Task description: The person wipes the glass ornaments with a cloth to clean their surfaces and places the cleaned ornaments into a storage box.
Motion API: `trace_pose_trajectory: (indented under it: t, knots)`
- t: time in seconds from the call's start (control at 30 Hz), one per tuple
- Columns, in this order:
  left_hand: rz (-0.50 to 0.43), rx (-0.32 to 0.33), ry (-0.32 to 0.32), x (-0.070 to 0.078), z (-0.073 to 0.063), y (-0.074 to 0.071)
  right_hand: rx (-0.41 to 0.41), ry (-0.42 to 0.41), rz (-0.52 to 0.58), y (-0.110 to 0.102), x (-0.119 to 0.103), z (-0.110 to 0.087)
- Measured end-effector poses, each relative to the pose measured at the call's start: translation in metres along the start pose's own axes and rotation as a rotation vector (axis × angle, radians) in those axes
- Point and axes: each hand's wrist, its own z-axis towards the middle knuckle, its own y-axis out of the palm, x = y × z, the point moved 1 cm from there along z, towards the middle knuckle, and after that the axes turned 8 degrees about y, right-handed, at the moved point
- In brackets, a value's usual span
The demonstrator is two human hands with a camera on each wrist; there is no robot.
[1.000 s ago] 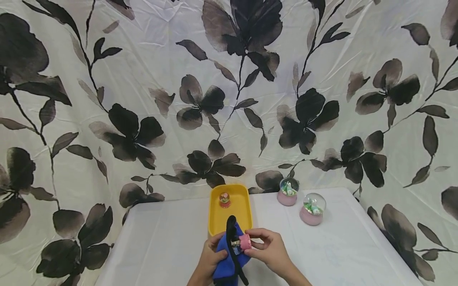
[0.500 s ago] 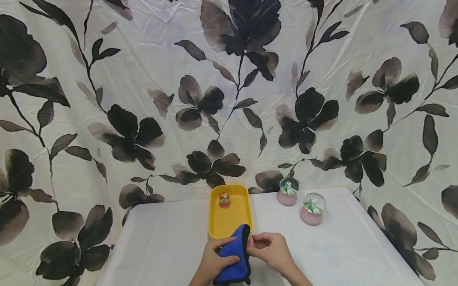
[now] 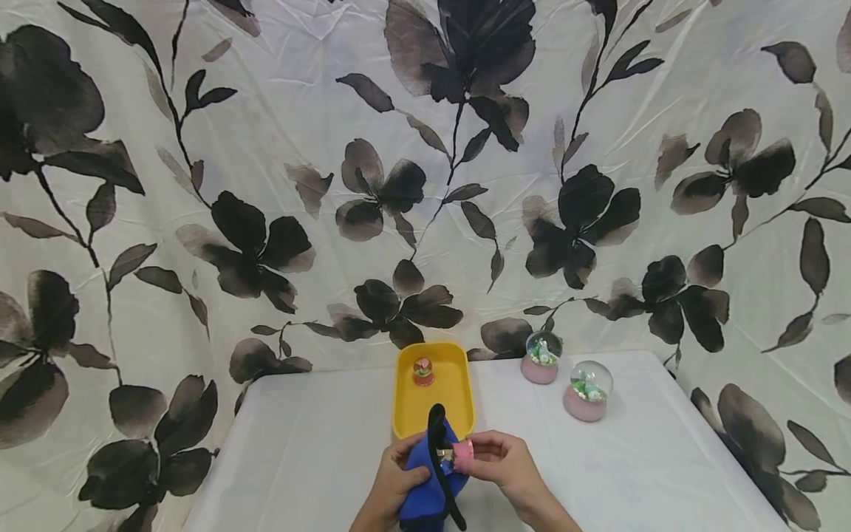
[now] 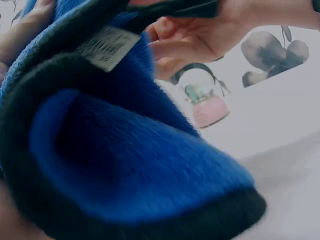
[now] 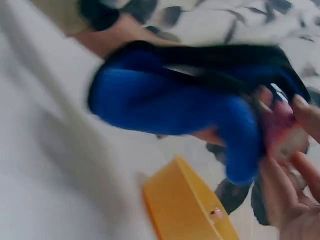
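In the head view my left hand (image 3: 388,482) grips a blue cloth (image 3: 420,502) with black edging, folded around a small snow globe (image 3: 445,462). My right hand (image 3: 510,467) pinches the globe's pink base (image 3: 463,452) between thumb and fingers. The globe lies sideways, its base pointing right, its far end hidden inside the cloth. In the right wrist view the underside of the pink base (image 5: 286,142) shows at the fingertips, beside the blurred cloth (image 5: 175,107). Up close in the left wrist view, the cloth (image 4: 150,155) hangs in a fold with a white label (image 4: 111,47).
Just beyond the hands a yellow tray (image 3: 435,403) holds a small snow globe with a red base (image 3: 423,372). Two larger pink-based snow globes (image 3: 541,360) (image 3: 586,395) stand at the back right of the white table (image 3: 312,421). A floral curtain (image 3: 372,244) hangs behind.
Half a second ago the cloth was folded over the globe, covering most of it. Now the left hand has turned the cloth back, and the globe and pink base show. The right hand kept its pinch.
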Motion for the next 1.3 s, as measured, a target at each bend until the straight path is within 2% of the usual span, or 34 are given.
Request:
trace_pose_trajectory:
  t: [0.03, 0.1, 0.17, 0.23, 0.3, 0.37, 0.4, 0.47, 0.53, 0.6, 0.7, 0.77, 0.93, 1.0, 1.07, 1.17, 1.3]
  knots:
    - [0.011, 0.046, -0.018, -0.001, 0.001, 0.001, 0.062, -0.045, -0.025, 0.003, 0.002, -0.001]
    - [0.042, 0.128, -0.044, -0.003, 0.003, 0.005, 0.178, -0.203, -0.138, 0.01, 0.006, -0.003]
    - [0.084, 0.184, -0.067, -0.006, 0.005, 0.008, 0.28, -0.408, -0.329, 0.015, 0.009, -0.004]
    - [0.127, 0.211, -0.079, -0.008, 0.007, 0.01, 0.362, -0.62, -0.555, 0.017, 0.009, -0.005]
    - [0.162, 0.203, -0.084, -0.011, 0.007, 0.01, 0.385, -0.799, -0.758, 0.017, 0.007, -0.006]
    - [0.198, 0.166, -0.092, -0.01, 0.008, 0.008, 0.333, -0.885, -0.895, 0.013, 0.0, -0.006]
    - [0.217, 0.137, -0.095, -0.01, 0.007, 0.007, 0.276, -0.877, -0.922, 0.011, -0.004, -0.006]
    - [0.249, 0.069, -0.101, -0.008, 0.007, 0.004, 0.146, -0.807, -0.928, 0.006, -0.014, -0.004]
    - [0.256, 0.006, -0.096, -0.006, 0.007, 0.002, 0.015, -0.658, -0.862, 0.001, -0.023, -0.002]
    - [0.234, -0.043, -0.093, -0.003, 0.007, 0.001, -0.081, -0.505, -0.756, -0.005, -0.029, 0.002]
    - [0.173, -0.087, -0.093, -0.002, 0.006, -0.001, -0.154, -0.32, -0.581, -0.012, -0.03, 0.008]
    - [0.124, -0.1, -0.091, -0.002, 0.005, -0.001, -0.166, -0.259, -0.496, -0.015, -0.027, 0.012]
    - [0.013, -0.112, -0.043, -0.005, 0.002, -0.002, -0.162, -0.116, -0.227, -0.019, -0.008, 0.016]
    - [-0.007, -0.096, -0.041, -0.005, 0.003, -0.002, -0.129, -0.071, -0.13, -0.018, -0.001, 0.014]
    - [-0.01, -0.062, -0.055, -0.006, 0.003, -0.001, -0.075, -0.055, -0.086, -0.014, 0.003, 0.01]
    - [0.016, 0.011, -0.086, -0.005, 0.003, 0.0, 0.035, -0.091, -0.115, -0.005, 0.007, 0.003]
    - [0.074, 0.095, -0.101, -0.007, 0.003, 0.003, 0.191, -0.179, -0.255, 0.009, 0.003, -0.007]
